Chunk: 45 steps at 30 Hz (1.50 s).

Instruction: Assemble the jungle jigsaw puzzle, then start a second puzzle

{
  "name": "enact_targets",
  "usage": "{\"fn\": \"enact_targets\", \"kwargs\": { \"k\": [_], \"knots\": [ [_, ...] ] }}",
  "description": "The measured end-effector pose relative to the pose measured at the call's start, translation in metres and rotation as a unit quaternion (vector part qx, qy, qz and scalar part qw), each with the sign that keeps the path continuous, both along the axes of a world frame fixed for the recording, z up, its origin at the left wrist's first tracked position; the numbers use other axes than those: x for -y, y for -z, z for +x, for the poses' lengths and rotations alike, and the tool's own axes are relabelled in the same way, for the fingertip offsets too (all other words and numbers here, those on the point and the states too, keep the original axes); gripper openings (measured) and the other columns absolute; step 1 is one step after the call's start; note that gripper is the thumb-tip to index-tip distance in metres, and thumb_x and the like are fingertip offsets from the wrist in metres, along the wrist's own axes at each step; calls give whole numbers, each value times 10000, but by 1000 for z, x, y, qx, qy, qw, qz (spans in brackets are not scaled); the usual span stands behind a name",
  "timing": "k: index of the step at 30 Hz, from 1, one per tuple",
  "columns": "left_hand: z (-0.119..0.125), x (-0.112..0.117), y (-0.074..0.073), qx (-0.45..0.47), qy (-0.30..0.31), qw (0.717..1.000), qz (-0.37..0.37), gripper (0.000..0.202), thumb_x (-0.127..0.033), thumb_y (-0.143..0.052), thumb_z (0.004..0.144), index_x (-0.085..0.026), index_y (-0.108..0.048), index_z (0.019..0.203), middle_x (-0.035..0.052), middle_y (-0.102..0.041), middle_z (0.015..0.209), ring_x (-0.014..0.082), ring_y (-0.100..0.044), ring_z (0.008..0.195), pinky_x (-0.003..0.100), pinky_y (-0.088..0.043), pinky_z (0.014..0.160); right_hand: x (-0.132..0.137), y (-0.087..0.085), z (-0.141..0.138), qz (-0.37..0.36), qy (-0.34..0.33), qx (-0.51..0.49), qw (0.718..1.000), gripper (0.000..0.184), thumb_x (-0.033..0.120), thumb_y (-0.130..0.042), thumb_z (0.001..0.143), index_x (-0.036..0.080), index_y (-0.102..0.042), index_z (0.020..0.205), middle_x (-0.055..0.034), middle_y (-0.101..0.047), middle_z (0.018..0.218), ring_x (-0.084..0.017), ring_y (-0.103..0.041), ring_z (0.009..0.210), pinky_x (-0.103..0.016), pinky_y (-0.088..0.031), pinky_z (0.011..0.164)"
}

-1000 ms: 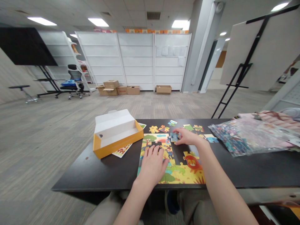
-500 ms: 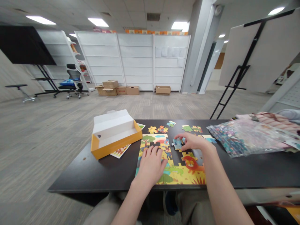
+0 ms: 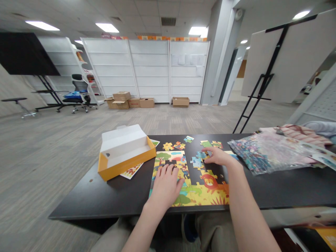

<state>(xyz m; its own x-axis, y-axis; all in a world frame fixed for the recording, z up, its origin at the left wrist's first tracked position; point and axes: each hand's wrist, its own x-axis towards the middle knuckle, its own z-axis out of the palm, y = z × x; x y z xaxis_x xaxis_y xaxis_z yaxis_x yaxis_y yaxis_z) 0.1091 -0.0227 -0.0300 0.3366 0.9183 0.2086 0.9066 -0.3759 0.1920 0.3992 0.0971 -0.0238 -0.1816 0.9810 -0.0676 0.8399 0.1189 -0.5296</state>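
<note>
My left hand lies flat, its fingers spread over the left part of a partly joined jigsaw puzzle with animals on a yellow ground. At the gap in the puzzle, my right hand has its thumb and index finger around the edges of a blue puzzle piece. Touching or very close to it on the lower left is another light-blue piece. A red lion shows on joined pieces just below. My right fingers partly hide the pieces beneath them.
Loose pieces lie along the table's far side, with green ones farther right. An open yellow box rests over printed sheets at left. A clear plastic bag and folded cloth occupy the right of the black table.
My right hand has shifted slightly off the light-blue piece, which now shows more fully, and its fingers are nearer the upper blue piece. My left hand stays on the puzzle. The view shifted slightly.
</note>
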Motion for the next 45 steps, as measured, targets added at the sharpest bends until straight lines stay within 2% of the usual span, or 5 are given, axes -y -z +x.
{"fn": "enact_targets", "kwargs": {
  "k": [10,17,23,32,45],
  "knots": [
    [0,1,3,2,-3,1000,1,344,-372,-494,975,-177,-604,1235,133,-582,1380,327,-485,1308,508,-358,1121,-8,2,0,72,49,65,994,551,295,-855,569,180,-694,1083,-106,-686,1075,-288,-625,1032,-362,-485,875],
    [1,3,0,9,-1,1000,-1,325,-362,-484,977,-180,-604,1218,143,-594,1345,321,-488,1306,511,-354,1120,-10,0,-2,107,82,-73,988,331,205,-676,708,191,-664,1038,-63,-706,981,-177,-656,726,-310,-518,710],
    [0,3,0,14,3,1000,5,323,-365,-485,977,-182,-603,1215,141,-594,1346,329,-486,1299,517,-358,1111,-4,-12,-17,71,34,-285,955,428,402,-740,698,191,-613,1047,-89,-737,977,-213,-699,858,-345,-552,786],
    [0,4,1,20,2,1000,17,287,-357,-505,967,-194,-612,1178,140,-599,1314,321,-489,1291,513,-367,1103,3,-19,-39,16,25,-337,941,514,605,-755,667,192,-647,952,-62,-721,893,-183,-661,779,-297,-535,689],
    [-1,4,-6,33,3,999,-4,313,-346,-529,957,-177,-615,1205,139,-613,1318,320,-497,1302,501,-365,1110,18,-27,-66,-89,-32,-425,900,334,433,-812,695,201,-673,893,19,-645,751,-101,-578,644,-212,-456,580]
  ]
}}
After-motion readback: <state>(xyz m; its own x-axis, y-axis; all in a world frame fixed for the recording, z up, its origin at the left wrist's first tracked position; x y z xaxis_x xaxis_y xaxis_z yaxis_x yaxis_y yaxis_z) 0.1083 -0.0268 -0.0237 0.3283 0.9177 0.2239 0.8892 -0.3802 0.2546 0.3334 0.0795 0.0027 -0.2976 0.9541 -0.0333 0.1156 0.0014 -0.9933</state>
